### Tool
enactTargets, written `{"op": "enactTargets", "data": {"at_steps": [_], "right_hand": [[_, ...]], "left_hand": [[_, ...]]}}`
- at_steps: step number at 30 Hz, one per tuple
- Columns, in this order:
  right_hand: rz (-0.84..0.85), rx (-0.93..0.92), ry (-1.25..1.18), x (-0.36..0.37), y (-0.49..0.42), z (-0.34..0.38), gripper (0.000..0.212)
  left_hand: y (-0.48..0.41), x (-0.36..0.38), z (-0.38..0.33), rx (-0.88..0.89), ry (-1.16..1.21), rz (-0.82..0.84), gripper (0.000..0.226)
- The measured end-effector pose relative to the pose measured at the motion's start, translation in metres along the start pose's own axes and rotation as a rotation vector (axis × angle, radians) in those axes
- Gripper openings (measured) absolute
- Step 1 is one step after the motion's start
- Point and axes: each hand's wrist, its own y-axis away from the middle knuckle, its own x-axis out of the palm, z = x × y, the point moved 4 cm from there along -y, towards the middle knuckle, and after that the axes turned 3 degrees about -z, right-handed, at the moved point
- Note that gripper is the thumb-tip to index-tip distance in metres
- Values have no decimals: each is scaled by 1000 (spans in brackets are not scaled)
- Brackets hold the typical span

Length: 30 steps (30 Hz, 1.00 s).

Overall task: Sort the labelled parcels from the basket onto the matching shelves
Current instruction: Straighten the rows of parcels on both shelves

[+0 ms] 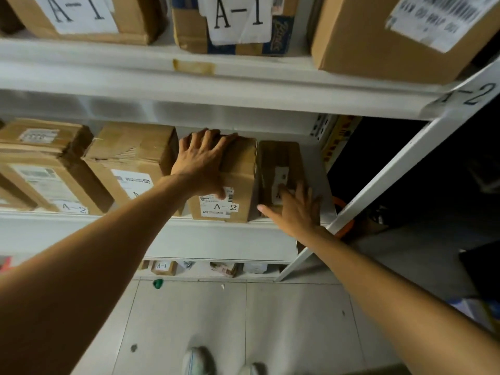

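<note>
Far-left carton (35,158): stood on the middle shelf (81,226), a second carton (130,163) just beside it on its right; a slip reading A-2 showed low on the front between them.
Top-shelf box (81,14): sat on the shelf above with a large A-1 sheet on its face.
Small carton (163,267): sat low down on the bottom level, marked A-1, with a green scrap (158,283) on the floor tiles just in front of it.
Left hand (201,161): lay spread wide over the top of the A-2 parcel (240,174), fingers fairly straight and fanned toward the back, thumb down on the front face at the label; it pressed rather than clasped.
A-2 parcel: stood on the middle shelf, right of the second carton, its A-2 label facing out.
Middle A-1 box (235,23): sat directly overhead on the upper shelf.
Darker parcel (281,161): stood on the same middle shelf, just beside the A-2 parcel on its right; its label was too blurred to read.
Right hand (295,209): was flat and open, fingers straight and splayed, touching the darker parcel's front face.
Orange rim (345,220): showed partly behind the white upright (392,185).
Shelf tag (470,96): read A-2.
</note>
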Motion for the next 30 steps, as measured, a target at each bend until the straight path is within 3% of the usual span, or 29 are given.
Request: {"op": "enactTargets", "data": {"at_steps": [3, 6, 10, 13, 15, 17, 22, 25, 27, 30], "right_hand": [[-15, 123, -146, 0, -7, 1, 75], [-6, 339, -415, 0, -26, -2, 108], [72, 373, -430, -4, -31, -1, 140], [-128, 361, -513, -14, -21, 2, 150], [-248, 329, -594, -22, -12, 1, 150], [-262, 317, -685, -21, -6, -2, 144], [-426, 320, -854, 0, 15, 2, 112], [-378, 288, -909, 8, 22, 1, 93], [-348, 278, -900, 2, 25, -1, 91], [-472, 224, -848, -23, 28, -5, 106]], "left_hand": [[1, -1, 0, -5, -3, -1, 132], [1, -1, 0, -5, -9, 0, 132], [2, -2, 0, -9, -9, 0, 131], [2, -1, -1, -10, -19, -6, 131], [1, 0, -1, -3, -15, -5, 132], [1, 1, 0, 6, -6, 5, 133], [10, 3, 0, 9, -45, -21, 127], [18, 1, -2, -24, -46, -51, 122], [19, 0, -3, -41, -45, -78, 119], [25, 2, -5, -32, -16, -119, 114]]}}
